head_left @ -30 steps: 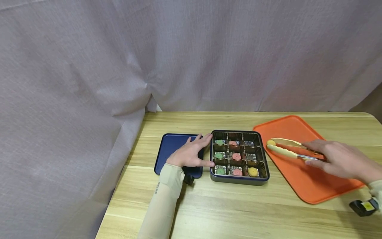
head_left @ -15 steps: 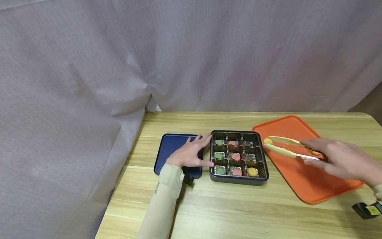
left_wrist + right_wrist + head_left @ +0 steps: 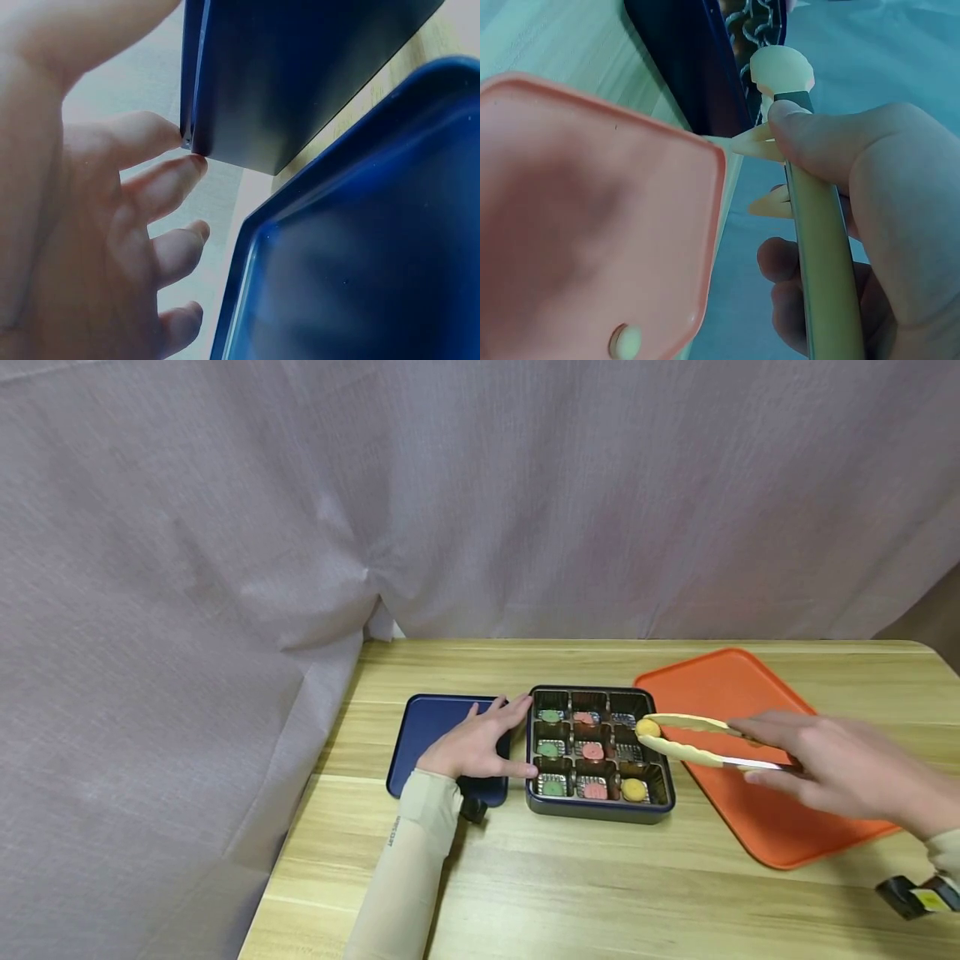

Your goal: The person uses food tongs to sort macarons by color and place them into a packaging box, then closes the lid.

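Observation:
My right hand [image 3: 840, 764] grips a pair of tongs [image 3: 690, 753]. Between the tips, a small round yellow cookie [image 3: 647, 727] is pinched over the right column of a dark blue divided box [image 3: 600, 812]. Green cookies [image 3: 552, 787] lie in the left column and pink cookies [image 3: 595, 791] in the middle one. Another yellow cookie [image 3: 634, 790] sits in the front right compartment. My left hand [image 3: 476, 747] spreads its fingers along the box's left side, thumb and fingertips at the rim. In the left wrist view, fingertips [image 3: 196, 165] meet the box's corner.
An orange tray [image 3: 780, 835] lies right of the box, with a pale round piece [image 3: 626, 343] on it. The flat blue lid [image 3: 431, 735] lies left, partly under my left hand. A grey curtain [image 3: 525, 502] hangs behind the wooden table [image 3: 570, 893].
My right hand has carried the tongs and yellow cookie leftward, from above the tray's edge to over the box's right column. The left hand stays in place.

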`<state>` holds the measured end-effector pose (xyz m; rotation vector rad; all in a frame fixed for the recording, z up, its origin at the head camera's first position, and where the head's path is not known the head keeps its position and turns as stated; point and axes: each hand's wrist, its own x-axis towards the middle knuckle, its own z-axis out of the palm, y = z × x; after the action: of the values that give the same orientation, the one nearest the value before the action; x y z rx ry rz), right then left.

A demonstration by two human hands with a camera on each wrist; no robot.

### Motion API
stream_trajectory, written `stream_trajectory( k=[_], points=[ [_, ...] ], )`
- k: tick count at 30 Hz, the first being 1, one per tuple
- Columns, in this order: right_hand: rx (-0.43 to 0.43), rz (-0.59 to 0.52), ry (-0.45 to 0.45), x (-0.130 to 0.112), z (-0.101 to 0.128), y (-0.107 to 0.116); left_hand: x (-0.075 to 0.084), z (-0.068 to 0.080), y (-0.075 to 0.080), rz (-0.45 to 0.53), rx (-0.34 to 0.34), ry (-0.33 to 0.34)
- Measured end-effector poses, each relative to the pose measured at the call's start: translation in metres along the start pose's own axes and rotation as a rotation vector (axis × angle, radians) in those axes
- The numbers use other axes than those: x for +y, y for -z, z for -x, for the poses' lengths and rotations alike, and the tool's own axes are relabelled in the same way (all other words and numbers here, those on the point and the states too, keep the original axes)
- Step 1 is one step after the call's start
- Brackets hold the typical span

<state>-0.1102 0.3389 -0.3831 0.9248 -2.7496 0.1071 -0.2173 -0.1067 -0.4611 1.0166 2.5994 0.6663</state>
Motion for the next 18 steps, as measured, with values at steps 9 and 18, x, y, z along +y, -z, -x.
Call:
stream_trajectory(
  k=[9, 18],
  points=[
    [-0.071, -0.023, -0.021, -0.0087, -0.0041, -0.0003, 0.0004, 0.0006, 0.0004, 0.004, 0.002, 0.004],
    [-0.053, -0.042, -0.006, -0.0110, -0.0061, 0.0013, 0.0006, 0.0012, 0.0008, 0.005, 0.002, -0.012]
  ],
)
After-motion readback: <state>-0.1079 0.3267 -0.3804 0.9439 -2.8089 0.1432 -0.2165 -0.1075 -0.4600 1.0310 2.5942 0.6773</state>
